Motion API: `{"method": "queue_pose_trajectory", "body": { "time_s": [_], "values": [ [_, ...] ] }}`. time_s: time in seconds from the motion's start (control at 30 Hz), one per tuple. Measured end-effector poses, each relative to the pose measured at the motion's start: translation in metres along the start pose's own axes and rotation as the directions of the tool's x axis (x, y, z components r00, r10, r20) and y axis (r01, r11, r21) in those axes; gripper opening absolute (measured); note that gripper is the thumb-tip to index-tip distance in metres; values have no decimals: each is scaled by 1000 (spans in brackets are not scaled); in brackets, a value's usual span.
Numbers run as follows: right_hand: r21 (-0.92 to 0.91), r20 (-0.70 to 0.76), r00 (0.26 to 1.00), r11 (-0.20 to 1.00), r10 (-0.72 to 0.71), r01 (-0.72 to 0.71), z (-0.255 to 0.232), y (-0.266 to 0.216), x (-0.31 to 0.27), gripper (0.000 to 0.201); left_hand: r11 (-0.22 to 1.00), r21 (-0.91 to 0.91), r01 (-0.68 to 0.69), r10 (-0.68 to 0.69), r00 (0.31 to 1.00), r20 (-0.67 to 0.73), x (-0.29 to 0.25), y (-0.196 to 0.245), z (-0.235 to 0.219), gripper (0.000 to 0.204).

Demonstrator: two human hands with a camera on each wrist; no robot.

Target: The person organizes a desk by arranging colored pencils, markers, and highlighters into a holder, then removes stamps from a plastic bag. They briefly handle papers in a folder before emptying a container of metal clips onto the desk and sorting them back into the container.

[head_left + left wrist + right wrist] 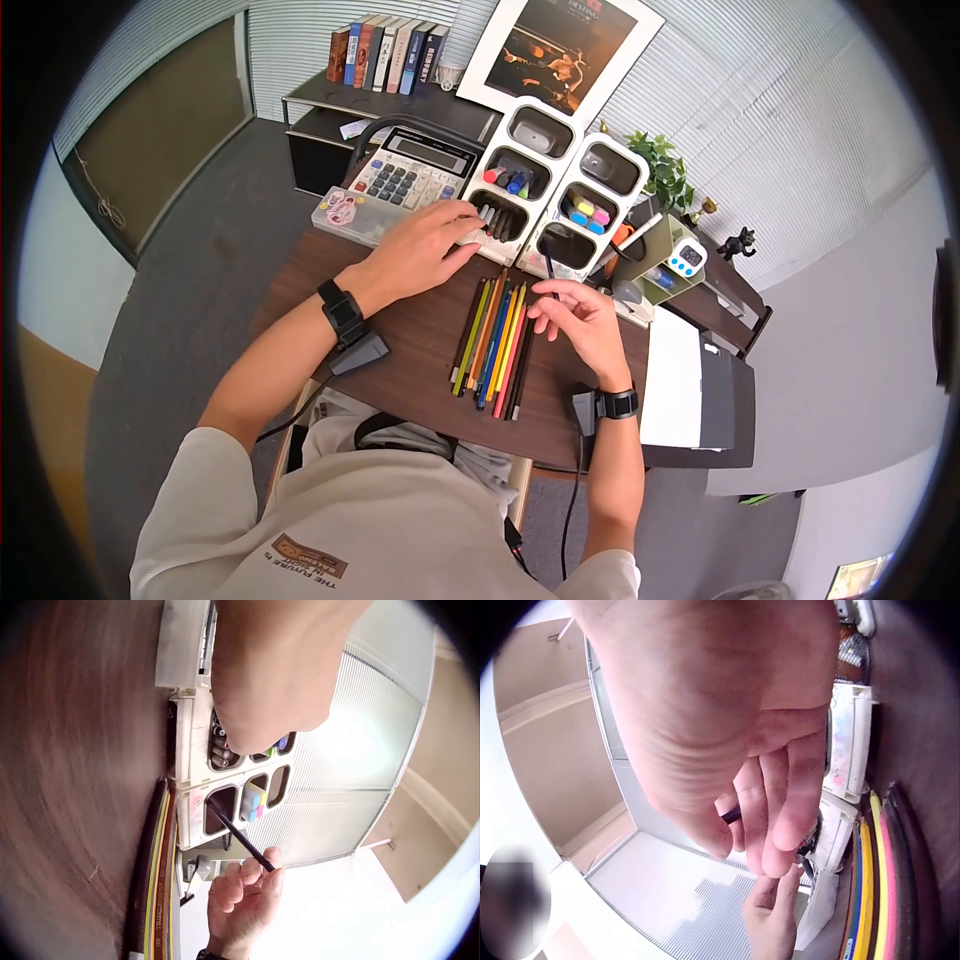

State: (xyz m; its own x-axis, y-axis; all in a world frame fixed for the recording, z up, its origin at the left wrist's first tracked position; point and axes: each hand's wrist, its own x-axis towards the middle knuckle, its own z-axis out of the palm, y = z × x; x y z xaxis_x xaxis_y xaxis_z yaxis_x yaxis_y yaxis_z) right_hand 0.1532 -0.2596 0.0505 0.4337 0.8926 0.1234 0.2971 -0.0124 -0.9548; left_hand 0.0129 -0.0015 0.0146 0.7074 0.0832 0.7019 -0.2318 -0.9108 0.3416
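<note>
The right hand [580,322] pinches the end of a dark pencil [244,838], whose other end slants into the empty front compartment of the right white organizer [545,262]. The left hand [428,250] rests at the front compartment of the left white organizer [196,742], its fingertips by the grey and dark pens [495,222] there; whether it holds one cannot be told. Between the hands, several colored pencils [490,345] lie side by side on the brown table [420,350], among them yellow [879,862], pink, blue, green and black ones.
A calculator [400,180] and a clear case [350,215] stand left of the organizers. Markers and highlighters fill the middle compartments. At right are a green holder with a small clock [688,257], white paper [672,380] and a plant [665,170]. Books [385,58] stand behind.
</note>
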Motion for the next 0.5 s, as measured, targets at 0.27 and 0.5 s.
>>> {"method": "queue_pose_trajectory", "body": {
  "time_s": [0.27, 0.5],
  "values": [
    [1, -62, 997, 999, 45, -45, -1, 9, 5, 29, 1000, 1, -1, 1, 1000, 19, 0, 0, 1, 32],
    [-76, -112, 993, 996, 28, -37, 1, 11, 7, 31, 999, -4, 32, -32, 998, 49, 0, -3, 0, 31]
  ]
}}
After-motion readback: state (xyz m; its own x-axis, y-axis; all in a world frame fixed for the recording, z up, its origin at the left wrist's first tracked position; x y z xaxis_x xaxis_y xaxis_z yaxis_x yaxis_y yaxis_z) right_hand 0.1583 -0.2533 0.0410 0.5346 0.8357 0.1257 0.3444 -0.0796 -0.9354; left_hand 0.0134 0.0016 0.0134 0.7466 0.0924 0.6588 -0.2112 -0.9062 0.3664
